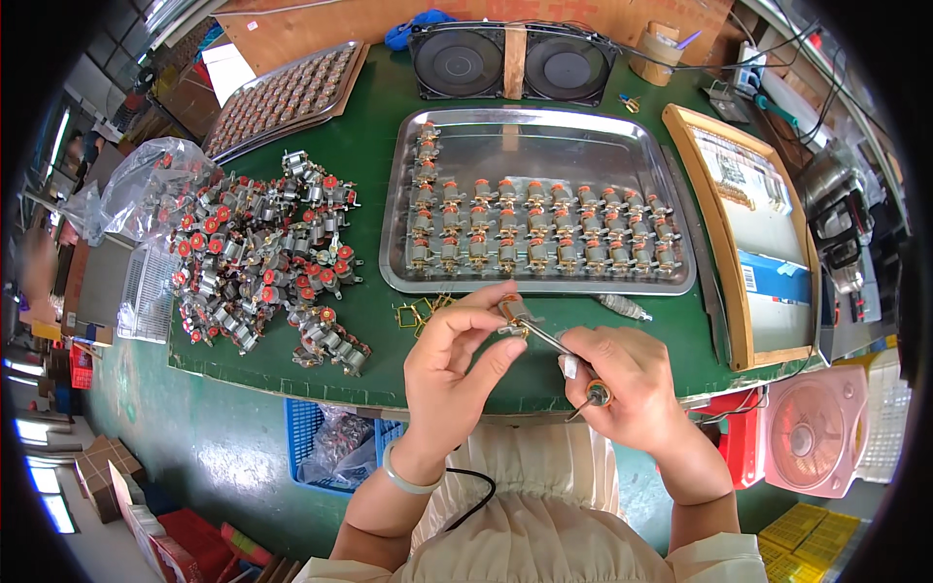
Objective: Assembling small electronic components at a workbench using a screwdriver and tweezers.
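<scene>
In front of my chest, just off the tray's near edge, my left hand point(452, 364) pinches a small silver motor-like part point(515, 311) with brass-coloured pieces on it. My right hand point(622, 379) is closed around a thin metal tool point(546, 337), perhaps tweezers, whose tip reaches the part. A second tool with a round brown end point(599, 393) and a thin rod pokes out below the same hand. Beyond my hands, a metal tray point(391, 248) holds rows of similar parts with orange tops. To the left lies a heap of loose red-topped parts point(267, 257).
Small brass frames point(413, 316) lie left of my hand. Another full tray point(282, 97) stands at the back left. Two black fans point(462, 66) stand behind the main tray, and a wooden-framed box point(743, 330) is at the right. A blue crate point(303, 442) sits below the table edge.
</scene>
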The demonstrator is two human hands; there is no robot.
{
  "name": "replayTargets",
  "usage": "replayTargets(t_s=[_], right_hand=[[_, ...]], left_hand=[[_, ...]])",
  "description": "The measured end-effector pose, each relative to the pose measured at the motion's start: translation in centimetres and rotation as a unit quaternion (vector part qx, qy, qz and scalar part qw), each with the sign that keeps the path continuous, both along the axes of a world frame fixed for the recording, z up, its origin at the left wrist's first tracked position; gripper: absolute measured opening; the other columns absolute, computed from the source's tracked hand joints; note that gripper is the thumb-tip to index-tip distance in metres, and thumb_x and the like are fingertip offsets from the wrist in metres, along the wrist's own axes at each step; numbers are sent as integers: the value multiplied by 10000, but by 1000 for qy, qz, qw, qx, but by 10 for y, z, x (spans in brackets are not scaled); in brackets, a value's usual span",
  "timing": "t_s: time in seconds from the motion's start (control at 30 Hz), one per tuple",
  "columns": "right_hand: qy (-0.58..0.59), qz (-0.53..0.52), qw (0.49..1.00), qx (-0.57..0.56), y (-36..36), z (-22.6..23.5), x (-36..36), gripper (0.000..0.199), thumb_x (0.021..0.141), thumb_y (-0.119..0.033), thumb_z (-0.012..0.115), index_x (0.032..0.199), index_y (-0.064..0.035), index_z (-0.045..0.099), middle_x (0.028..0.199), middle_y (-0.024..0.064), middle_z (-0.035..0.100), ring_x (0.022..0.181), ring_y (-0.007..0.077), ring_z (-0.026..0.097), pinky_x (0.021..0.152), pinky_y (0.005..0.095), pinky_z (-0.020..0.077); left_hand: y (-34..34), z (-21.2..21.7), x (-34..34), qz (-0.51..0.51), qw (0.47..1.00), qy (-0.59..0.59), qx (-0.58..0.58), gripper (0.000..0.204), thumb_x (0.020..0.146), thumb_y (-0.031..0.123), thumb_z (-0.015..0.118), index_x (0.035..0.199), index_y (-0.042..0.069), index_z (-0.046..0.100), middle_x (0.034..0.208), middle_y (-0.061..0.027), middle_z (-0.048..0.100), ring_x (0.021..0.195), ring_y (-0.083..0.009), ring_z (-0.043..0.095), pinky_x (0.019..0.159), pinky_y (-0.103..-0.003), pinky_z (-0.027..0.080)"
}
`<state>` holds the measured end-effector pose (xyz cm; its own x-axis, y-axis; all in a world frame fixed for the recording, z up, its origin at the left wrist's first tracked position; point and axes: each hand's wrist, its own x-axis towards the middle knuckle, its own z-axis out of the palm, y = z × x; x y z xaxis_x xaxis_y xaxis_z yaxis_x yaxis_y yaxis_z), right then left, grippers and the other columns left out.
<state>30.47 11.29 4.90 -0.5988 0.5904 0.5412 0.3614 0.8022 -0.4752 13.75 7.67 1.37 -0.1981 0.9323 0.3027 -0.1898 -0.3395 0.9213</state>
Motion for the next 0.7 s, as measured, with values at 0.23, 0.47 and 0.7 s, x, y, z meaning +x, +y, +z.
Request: replayTargets(t_s=[0.23,0.47,0.7], right_hand=[[175,13,916,-361,-15,-10,2,194,723,92,535,906,27,536,668,79,534,495,132,478,463,236,383],[36,26,985,-168,-2,5,7,260,670,56,605,920,12,546,634,68,526,543,128,519,515,243,430],[79,56,938,-333,1,9,13,240,666,62,600,896,6,557,627,39,503,530,97,470,496,227,394]], left_hand=[[6,-9,-4,135,948,241,158,185,723,-29,651,862,-4,531,1069,-197,578,951,-250,588,796,-318,467],[8,-4,-15,8,982,155,105,195,743,-49,614,901,2,510,1093,-213,562,982,-264,576,819,-320,457],[8,4,-23,-47,982,160,91,185,754,-56,593,902,6,501,1102,-218,555,990,-266,572,818,-313,456]])
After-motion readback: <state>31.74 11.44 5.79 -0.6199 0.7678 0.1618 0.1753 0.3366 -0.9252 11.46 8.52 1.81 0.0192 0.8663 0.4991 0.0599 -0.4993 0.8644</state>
